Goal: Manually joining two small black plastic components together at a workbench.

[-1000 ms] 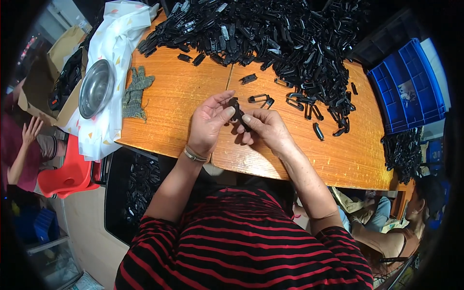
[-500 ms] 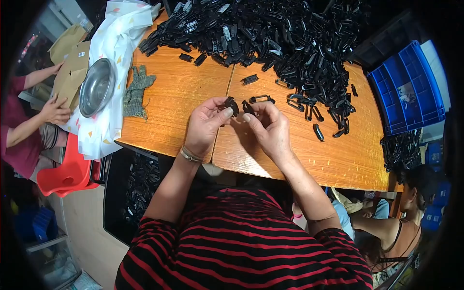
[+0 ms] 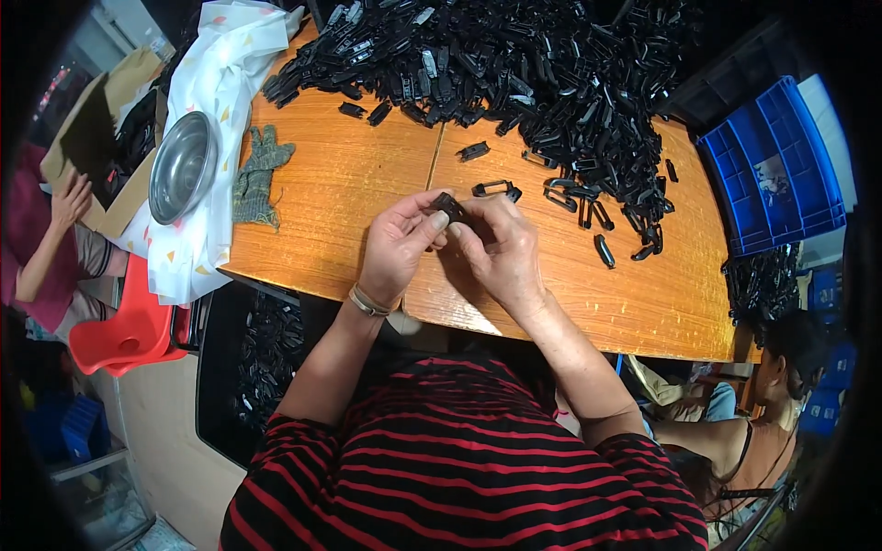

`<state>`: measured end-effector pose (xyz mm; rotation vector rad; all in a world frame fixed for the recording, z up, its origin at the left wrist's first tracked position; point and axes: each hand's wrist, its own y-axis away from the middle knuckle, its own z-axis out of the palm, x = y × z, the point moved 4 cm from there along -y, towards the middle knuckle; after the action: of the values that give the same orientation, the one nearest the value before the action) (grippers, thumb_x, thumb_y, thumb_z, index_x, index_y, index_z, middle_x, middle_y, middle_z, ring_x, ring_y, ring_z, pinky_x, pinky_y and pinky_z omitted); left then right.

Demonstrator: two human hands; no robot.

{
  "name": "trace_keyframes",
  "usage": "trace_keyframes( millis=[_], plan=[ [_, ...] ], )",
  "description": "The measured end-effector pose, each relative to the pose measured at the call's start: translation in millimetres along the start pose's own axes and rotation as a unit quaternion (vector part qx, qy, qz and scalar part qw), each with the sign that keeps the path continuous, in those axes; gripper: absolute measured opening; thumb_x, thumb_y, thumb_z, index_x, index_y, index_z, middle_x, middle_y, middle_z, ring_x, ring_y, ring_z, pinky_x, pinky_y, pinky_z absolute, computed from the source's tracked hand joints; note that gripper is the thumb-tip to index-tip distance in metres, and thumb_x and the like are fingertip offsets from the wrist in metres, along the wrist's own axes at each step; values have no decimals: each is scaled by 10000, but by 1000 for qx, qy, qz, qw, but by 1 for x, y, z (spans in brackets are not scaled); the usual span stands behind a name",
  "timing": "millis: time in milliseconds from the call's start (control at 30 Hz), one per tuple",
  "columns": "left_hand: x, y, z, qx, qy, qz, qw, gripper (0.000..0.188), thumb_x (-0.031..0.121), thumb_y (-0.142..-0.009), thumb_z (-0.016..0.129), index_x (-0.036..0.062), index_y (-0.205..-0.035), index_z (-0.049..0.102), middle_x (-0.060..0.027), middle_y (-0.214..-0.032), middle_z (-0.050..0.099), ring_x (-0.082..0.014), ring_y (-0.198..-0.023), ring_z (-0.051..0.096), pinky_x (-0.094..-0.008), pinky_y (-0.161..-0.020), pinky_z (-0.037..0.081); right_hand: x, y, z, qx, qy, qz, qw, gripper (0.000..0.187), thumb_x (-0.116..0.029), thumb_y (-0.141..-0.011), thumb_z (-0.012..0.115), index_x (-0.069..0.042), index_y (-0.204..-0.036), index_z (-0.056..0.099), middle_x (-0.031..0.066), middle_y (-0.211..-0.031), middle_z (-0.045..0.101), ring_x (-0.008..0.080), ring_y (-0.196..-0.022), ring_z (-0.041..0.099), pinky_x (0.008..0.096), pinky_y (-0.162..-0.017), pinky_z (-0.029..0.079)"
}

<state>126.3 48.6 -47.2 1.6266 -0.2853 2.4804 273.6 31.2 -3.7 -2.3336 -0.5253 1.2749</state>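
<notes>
Over the front part of the wooden table (image 3: 340, 184), my two hands meet around small black plastic parts. My left hand (image 3: 397, 241) pinches a black plastic part (image 3: 447, 206) between thumb and fingers. Right beside it, my right hand (image 3: 503, 250) is closed at the same part; any second piece in its fingertips is mostly hidden. Just beyond my right hand lies a loose black frame-like part (image 3: 496, 189). A large heap of similar black parts (image 3: 514, 73) covers the far side of the table.
Left on the table are a grey knitted glove (image 3: 261, 174) and a metal bowl (image 3: 184, 170) on a patterned white cloth (image 3: 216, 83). A person handles an open cardboard box (image 3: 124, 207) near a red chair (image 3: 129, 326). Blue crate (image 3: 776, 170) and another person (image 3: 753, 441) are right.
My hands have drawn together, bringing the separate black parts into contact between my fingers. At left, the other person's cardboard box now stands open, with dark contents showing.
</notes>
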Motion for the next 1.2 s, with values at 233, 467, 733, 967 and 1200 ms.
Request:
trace_keyframes(
  millis=[233, 467, 733, 967, 1200],
  plan=[
    [2, 7, 7, 25, -64, 7, 998, 210, 147, -1009, 506, 1, -1110, 617, -1, -900, 630, -38, -750, 540, -174, -667, 436, -12, 12, 11, 25, 59, 42, 997, 355, -124, -783, 757, -23, -1074, 582, 166, -860, 577, 362, -772, 620, 414, -645, 518],
    [3, 15, 1, 9, -14, -26, 1000, 281, 234, -1036, 445, 36, -889, 580, -10, -814, 580, -73, -732, 523, -218, -672, 437, -10, 28, 43, -88, -15, 138, 986, 442, -212, -853, 702, -47, -1200, 484, 221, -949, 644, 414, -857, 653, 448, -684, 525],
    [34, 59, -46, 54, -135, 3, 989, 394, 352, -1042, 394, 41, -879, 574, -26, -749, 571, -116, -651, 527, -259, -604, 420, -33, 25, 58, -202, -86, 83, 972, 440, -220, -837, 727, -66, -1194, 522, 163, -824, 640, 373, -710, 649, 431, -620, 511],
    [135, 100, -120, 16, -668, -19, 744, 136, 136, -852, 666, 9, -881, 706, -108, -805, 658, -262, -790, 601, -353, -748, 457, 23, -7, -27, -122, 183, -60, 974, 232, -115, -804, 714, -61, -1027, 680, 92, -965, 622, 276, -899, 593, 369, -741, 513],
    [76, -32, -35, 0, -579, 114, 807, 231, 200, -886, 654, 7, -1011, 674, -133, -907, 645, -270, -786, 635, -356, -727, 506, 54, -17, -34, -165, 281, -66, 943, 237, -26, -770, 701, -31, -1006, 671, 97, -1014, 594, 271, -987, 557, 375, -828, 469]
  ],
)
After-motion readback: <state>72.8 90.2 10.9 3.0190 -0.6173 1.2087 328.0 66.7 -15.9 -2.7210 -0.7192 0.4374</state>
